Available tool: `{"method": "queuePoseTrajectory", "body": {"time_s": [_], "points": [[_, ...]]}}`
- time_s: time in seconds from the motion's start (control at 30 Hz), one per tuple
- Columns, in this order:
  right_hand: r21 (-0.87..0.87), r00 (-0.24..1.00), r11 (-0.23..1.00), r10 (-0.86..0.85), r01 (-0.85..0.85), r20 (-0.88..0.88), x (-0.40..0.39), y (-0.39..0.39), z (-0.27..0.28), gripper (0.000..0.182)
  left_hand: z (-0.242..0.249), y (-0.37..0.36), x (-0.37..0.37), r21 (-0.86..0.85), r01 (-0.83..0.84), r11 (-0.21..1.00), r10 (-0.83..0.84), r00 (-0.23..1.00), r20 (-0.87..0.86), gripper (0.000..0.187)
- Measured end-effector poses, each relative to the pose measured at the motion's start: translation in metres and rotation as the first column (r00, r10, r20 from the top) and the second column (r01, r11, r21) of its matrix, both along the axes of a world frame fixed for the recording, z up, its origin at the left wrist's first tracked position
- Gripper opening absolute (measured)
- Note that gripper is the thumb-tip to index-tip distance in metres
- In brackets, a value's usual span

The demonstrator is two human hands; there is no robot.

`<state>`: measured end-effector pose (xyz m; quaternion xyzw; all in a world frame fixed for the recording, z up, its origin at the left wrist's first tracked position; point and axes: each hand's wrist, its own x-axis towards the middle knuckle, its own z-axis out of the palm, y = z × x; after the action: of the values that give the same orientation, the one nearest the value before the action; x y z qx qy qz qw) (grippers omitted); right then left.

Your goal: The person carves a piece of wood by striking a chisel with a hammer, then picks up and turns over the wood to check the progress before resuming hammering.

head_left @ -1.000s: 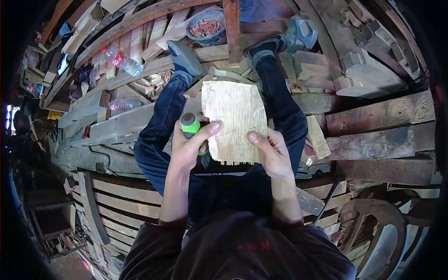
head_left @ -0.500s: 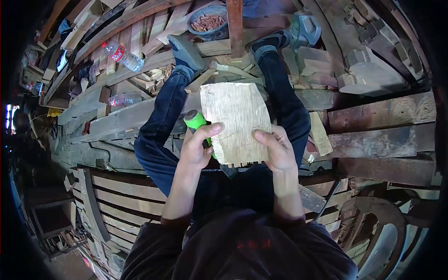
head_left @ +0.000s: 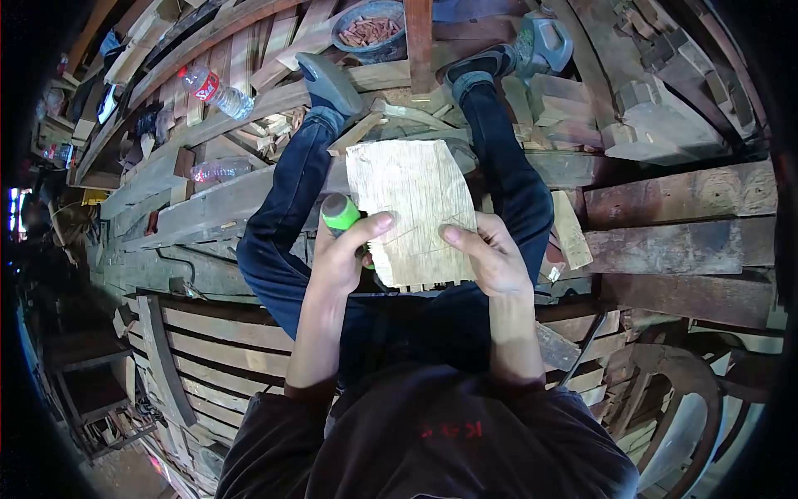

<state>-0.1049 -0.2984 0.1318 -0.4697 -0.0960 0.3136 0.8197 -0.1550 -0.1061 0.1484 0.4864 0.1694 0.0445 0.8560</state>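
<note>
A pale, roughly rectangular wooden board (head_left: 411, 191) with thin pencil-like lines on its face is held up over my lap. Small notches or teeth run along its near edge, and its far right corner curves. My left hand (head_left: 341, 258) is closed on the board's left side, thumb on top. Against that same hand sits a green-handled tool (head_left: 340, 214) with a dark round end; its other end is hidden behind the board. My right hand (head_left: 499, 258) grips the right side, thumb on the face and fingers underneath.
Wooden planks (head_left: 673, 249) and offcuts surround my legs. A bucket (head_left: 371, 50) of small brown pieces stands ahead, near an upright post (head_left: 420, 41). Plastic bottles (head_left: 218, 91) lie at the left, a jug (head_left: 544, 46) stands at the right, and a curved wooden chair frame (head_left: 686, 374) is at lower right.
Both hands have shifted the board slightly left and tilted it a little. The right thumb lies a bit further in on its face. The green-handled tool has moved along with the left hand.
</note>
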Motion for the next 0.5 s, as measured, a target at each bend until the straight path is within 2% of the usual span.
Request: {"method": "queuePoseTrajectory", "body": {"time_s": [0.03, 0.07, 0.17, 0.3, 0.4, 0.5], "points": [[0.007, 1.0, 1.0, 0.005, -0.005, -0.016, 0.0, 0.002, 0.0, 0.026, -0.002, 0.0, 0.001, -0.059, -0.021, 0.998, 0.022, 0.999, 0.023, 0.044], [0.051, 1.0, 0.999, -0.013, 0.014, -0.023, 0.0, 0.004, -0.003, 0.025, -0.016, 0.007, -0.001, -0.139, 0.076, 0.987, -0.065, 0.994, 0.083, 0.048], [0.053, 0.999, 0.999, -0.008, 0.011, -0.038, 0.0, 0.002, -0.005, 0.025, -0.022, 0.0, 0.001, -0.261, 0.046, 0.964, -0.027, 0.997, 0.079, 0.048], [-0.009, 1.0, 1.0, 0.009, -0.009, -0.001, 0.003, -0.003, 0.001, 0.025, -0.017, -0.001, -0.001, -0.108, 0.023, 0.994, -0.019, 0.999, 0.036, 0.049], [-0.052, 0.999, 0.998, 0.03, -0.029, 0.016, 0.007, -0.005, 0.003, 0.025, -0.014, 0.003, -0.001, 0.097, 0.089, 0.991, -0.085, 0.995, -0.044, 0.042], [-0.101, 0.998, 0.994, 0.045, -0.042, 0.033, 0.005, -0.005, 0.0, 0.024, -0.013, 0.0, 0.0, 0.097, 0.083, 0.992, -0.08, 0.996, -0.03, 0.04]]}}
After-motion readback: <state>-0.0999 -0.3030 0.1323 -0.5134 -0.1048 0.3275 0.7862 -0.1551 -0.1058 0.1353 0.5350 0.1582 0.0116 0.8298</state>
